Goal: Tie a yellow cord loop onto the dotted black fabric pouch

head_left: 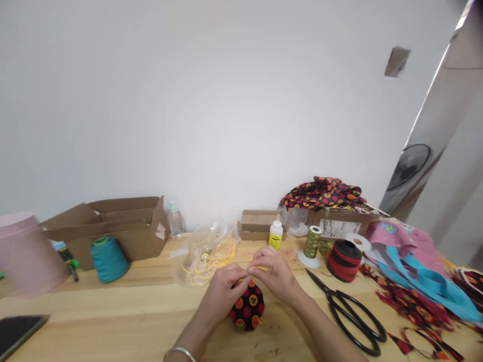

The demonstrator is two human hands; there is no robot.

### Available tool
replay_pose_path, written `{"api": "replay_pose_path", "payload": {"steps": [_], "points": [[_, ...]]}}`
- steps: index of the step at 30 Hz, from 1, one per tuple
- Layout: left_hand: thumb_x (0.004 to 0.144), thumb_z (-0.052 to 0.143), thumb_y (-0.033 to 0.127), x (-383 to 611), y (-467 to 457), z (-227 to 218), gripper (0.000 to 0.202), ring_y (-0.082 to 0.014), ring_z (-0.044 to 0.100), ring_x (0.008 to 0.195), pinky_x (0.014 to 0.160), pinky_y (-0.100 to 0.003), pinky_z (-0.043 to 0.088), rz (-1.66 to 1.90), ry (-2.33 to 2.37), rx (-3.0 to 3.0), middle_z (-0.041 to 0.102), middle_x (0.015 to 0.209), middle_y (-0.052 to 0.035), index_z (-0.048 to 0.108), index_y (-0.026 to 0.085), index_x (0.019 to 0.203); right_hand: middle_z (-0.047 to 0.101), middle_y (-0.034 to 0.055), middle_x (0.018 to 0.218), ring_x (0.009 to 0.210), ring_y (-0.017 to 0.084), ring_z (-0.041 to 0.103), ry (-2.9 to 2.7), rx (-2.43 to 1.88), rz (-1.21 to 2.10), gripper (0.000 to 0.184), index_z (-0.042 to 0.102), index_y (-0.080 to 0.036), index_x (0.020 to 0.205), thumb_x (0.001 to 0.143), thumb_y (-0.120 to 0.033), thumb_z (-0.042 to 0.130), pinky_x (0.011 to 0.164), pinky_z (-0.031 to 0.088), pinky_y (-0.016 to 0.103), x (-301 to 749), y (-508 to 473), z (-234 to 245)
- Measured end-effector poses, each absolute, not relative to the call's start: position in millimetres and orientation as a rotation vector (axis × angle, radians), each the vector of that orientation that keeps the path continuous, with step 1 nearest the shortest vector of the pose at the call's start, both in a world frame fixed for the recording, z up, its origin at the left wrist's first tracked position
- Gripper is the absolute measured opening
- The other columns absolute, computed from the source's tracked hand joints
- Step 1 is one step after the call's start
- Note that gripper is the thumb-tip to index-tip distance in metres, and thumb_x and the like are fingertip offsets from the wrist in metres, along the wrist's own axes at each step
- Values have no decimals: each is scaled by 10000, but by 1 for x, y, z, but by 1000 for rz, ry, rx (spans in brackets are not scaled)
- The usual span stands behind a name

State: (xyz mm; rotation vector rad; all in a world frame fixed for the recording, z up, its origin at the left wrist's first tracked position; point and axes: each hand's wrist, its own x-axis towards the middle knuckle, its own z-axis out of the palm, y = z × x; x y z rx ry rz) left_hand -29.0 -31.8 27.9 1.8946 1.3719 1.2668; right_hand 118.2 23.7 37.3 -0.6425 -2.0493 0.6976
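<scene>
Both hands meet at the top of a small round pouch-like piece (247,307) in black fabric with red and orange flower prints. My left hand (223,287) pinches a thin yellow cord (260,268) close to the fabric's upper edge. Just beside it, my right hand (272,271) is closed on the same cord, and a short length shows across its fingers. A small yellow loop sticks out at the lower right of the fabric piece. The fingertips hide where the cord meets the fabric.
Black scissors (347,311) lie right of my right arm. Behind stand a glue bottle (276,234), a green thread spool (312,244) and a bag of yellow cord (211,256). A teal thread cone (108,260) and cardboard box (113,226) are left; fabric scraps (415,306) lie right.
</scene>
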Motion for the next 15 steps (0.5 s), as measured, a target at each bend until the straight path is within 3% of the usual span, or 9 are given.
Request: {"api": "replay_pose_path", "payload": {"steps": [5, 12, 15], "points": [[726, 522, 295, -28, -32, 26, 218, -140, 454, 588, 573, -224, 338, 1257, 1255, 1708, 534, 569, -12, 643, 174, 591, 542, -8, 553, 553, 116, 455, -1732, -715, 1380, 203, 666, -169, 561, 579, -371, 685, 553, 352, 237, 118, 26, 39], [697, 560, 321, -25, -32, 26, 196, -127, 448, 583, 569, -211, 330, 1310, 1102, 1357, 555, 580, -4, 653, 154, 654, 571, -3, 548, 543, 111, 479, -1562, -738, 1515, 247, 664, -150, 597, 578, -396, 680, 557, 372, 225, 114, 23, 31], [685, 576, 326, -26, -31, 26, 209, -108, 421, 546, 551, -204, 306, 1325, 1092, 1295, 529, 536, 19, 632, 148, 592, 581, 14, 606, 575, 119, 490, -1500, -719, 1518, 257, 664, -151, 628, 600, -407, 663, 571, 385, 231, 112, 24, 28]]}}
